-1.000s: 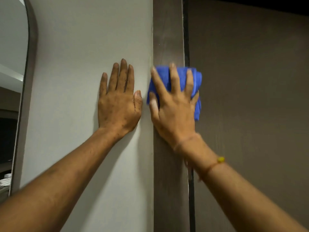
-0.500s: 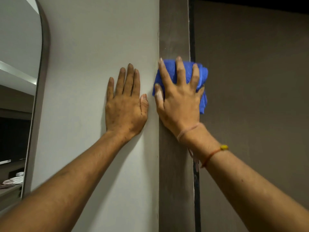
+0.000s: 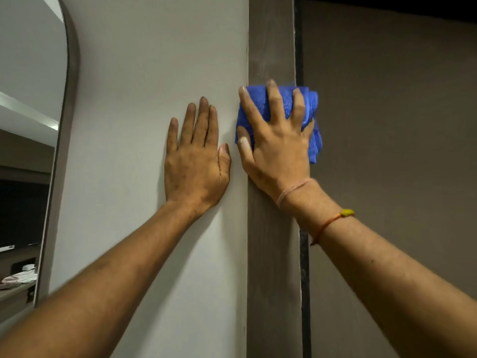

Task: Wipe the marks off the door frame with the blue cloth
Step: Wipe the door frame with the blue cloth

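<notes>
Blue cloth pressed on the brown door frame.
There are two hands and one cloth. The right hand lies on the bunched cloth, fingers spread and curled into it, pinning it to the frame, which runs straight up and down. The left hand is flat on the grey wall just beside it, fingers together, pointing up, holding nothing.

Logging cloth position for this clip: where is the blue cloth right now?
In the head view, the blue cloth is right of centre, pressed against the brown door frame under the right hand, beside the dark door gap.
</notes>
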Demonstrator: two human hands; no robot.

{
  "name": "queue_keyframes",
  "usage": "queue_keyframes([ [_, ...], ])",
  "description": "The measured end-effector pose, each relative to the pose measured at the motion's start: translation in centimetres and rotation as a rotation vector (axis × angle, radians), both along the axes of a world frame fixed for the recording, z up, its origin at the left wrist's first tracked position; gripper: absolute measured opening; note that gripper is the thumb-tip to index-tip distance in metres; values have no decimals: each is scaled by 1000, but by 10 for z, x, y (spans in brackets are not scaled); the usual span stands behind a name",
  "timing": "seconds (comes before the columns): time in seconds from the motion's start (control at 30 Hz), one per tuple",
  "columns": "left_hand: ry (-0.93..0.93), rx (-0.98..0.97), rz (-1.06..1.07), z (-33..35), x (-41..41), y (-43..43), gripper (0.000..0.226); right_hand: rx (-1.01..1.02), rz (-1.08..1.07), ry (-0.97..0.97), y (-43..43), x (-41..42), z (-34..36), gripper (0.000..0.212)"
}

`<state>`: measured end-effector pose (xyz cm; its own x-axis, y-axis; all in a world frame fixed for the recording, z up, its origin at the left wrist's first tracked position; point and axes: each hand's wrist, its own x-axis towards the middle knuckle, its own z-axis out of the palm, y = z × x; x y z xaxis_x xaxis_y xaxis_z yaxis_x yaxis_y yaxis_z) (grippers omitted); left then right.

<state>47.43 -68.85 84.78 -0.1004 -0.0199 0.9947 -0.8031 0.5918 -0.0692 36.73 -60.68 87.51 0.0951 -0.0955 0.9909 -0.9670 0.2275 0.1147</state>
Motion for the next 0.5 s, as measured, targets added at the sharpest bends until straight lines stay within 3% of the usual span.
queue_keyframes([
  [0.2,-11,18,1,-1,2,0,64,65,-7,97,7,-10,-68,63],
  [0.5,-5,5,-24,-1,0,-2,63,93,-25,48,9,-8,-1,64],
])
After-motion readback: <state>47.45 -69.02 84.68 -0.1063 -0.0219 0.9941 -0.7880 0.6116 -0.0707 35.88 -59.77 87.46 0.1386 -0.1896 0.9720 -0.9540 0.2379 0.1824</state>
